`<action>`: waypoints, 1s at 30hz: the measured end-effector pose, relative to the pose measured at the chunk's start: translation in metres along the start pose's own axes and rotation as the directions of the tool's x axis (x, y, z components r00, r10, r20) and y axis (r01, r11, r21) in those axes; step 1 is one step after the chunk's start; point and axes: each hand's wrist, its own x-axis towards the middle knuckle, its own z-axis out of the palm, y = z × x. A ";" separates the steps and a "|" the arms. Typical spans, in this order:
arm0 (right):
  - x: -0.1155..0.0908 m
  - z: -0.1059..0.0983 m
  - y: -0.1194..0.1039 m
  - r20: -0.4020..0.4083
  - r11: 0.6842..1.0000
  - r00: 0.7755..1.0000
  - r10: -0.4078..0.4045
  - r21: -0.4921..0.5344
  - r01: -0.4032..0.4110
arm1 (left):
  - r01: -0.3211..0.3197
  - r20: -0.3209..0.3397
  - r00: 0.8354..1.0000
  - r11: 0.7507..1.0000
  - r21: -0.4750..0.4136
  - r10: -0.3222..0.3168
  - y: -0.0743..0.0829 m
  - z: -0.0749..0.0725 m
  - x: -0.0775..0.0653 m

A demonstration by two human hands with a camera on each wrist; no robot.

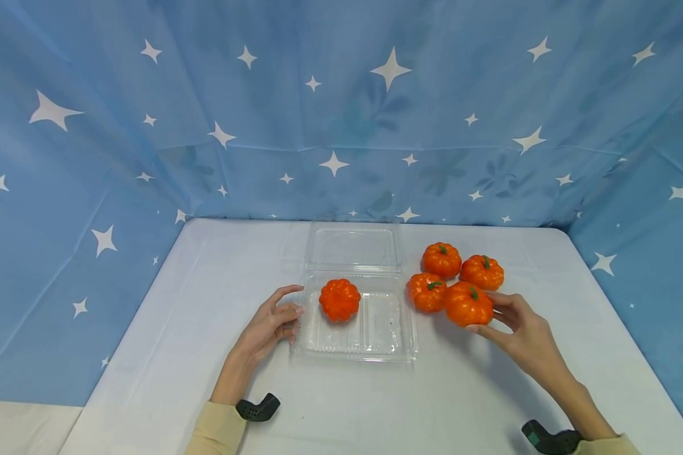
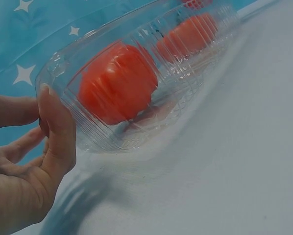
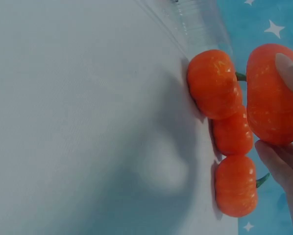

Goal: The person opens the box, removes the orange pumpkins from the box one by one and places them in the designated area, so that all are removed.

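Observation:
A clear plastic clamshell box lies opened on the table, its lid folded back toward the curtain. One orange toy pumpkin sits in the left half of its base, no stem showing from above. At the box's left edge, my left hand pinches the rim between thumb and finger, seen closer in the left wrist view. My right hand grips another pumpkin by its right side, thumb and fingers around it. That pumpkin is lifted off the table, stem up, beside the grouped pumpkins.
Right of the box stand three more orange pumpkins with green stems: a near-left one, a back one and a right one. A white cloth covers the table. Behind it hangs a blue curtain with white stars.

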 end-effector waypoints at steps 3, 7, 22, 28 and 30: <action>-0.001 -0.001 0.004 -0.001 1.000 1.000 0.020 -0.013 -0.020 | -0.001 -0.002 1.000 1.000 -0.001 0.001 0.000 0.000 0.000; -0.001 -0.002 0.009 -0.010 0.999 1.000 0.021 -0.024 -0.022 | -0.002 -0.002 1.000 1.000 -0.007 0.002 0.000 0.000 0.000; 0.005 0.003 0.018 0.042 0.993 0.993 0.109 -0.048 -0.107 | -0.021 0.021 1.000 1.000 -0.005 0.021 -0.001 -0.001 0.002; 0.009 0.006 0.021 0.058 0.992 0.992 0.110 -0.063 -0.106 | -0.018 0.022 1.000 1.000 0.001 0.018 -0.001 -0.001 0.001; 0.010 0.007 0.022 0.064 0.992 0.992 0.106 -0.072 -0.101 | -0.011 0.020 1.000 1.000 0.003 0.011 -0.001 0.000 0.001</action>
